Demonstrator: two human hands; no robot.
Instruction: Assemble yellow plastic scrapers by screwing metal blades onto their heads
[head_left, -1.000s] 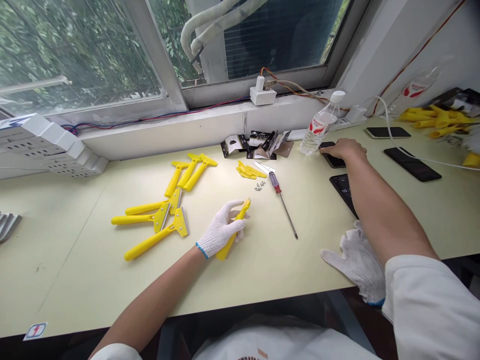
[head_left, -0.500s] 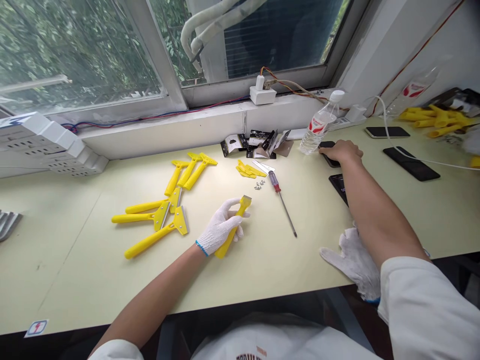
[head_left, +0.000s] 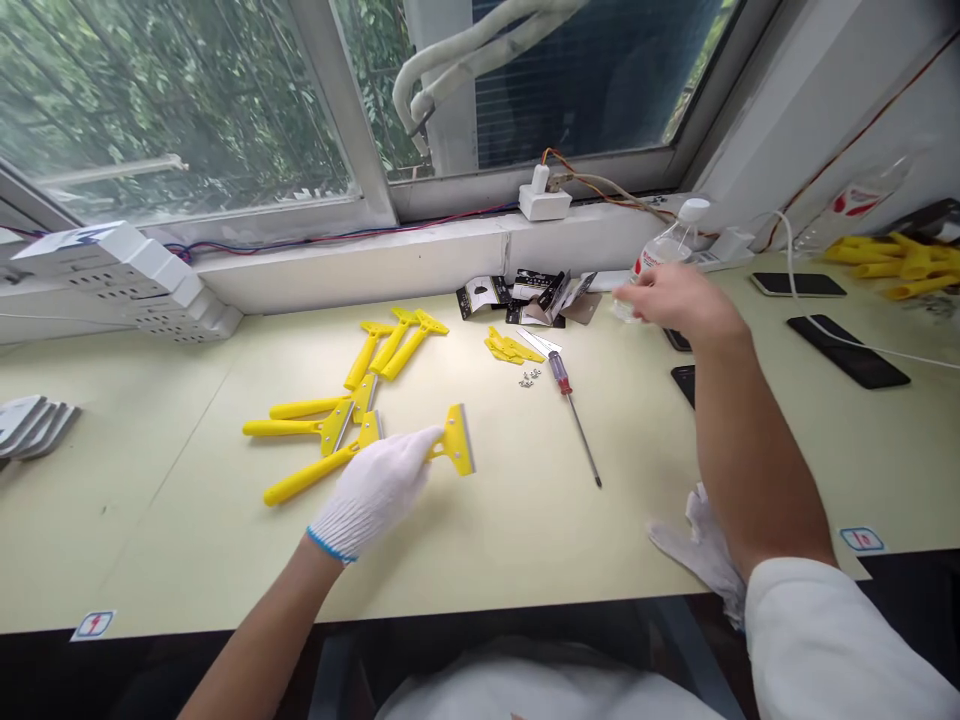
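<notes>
A white knit glove covers my left hand [head_left: 379, 490], which is wrapped round the handle of a yellow scraper [head_left: 456, 442]. The scraper's wide head and metal blade edge point right, above the table. My right hand [head_left: 686, 300] is bare and slightly blurred, in front of the lower part of a clear water bottle [head_left: 670, 246]. Its fingers are partly hidden, and I cannot tell whether they touch the bottle. Below that hand lie two dark phones, one [head_left: 677, 340] mostly covered by it and another [head_left: 682, 384] beside my forearm.
Several yellow scrapers [head_left: 311, 427] lie on the left. A screwdriver [head_left: 576, 415], small screws [head_left: 529, 379], yellow plates [head_left: 510, 347] and black packaging cards [head_left: 536, 298] are mid-table. A loose white glove [head_left: 701, 550] rests under my right forearm. More phones [head_left: 847, 352] lie right.
My left hand has moved left and turned the scraper, so its head now points right. My right hand has lifted off the phone and moved in front of the bottle.
</notes>
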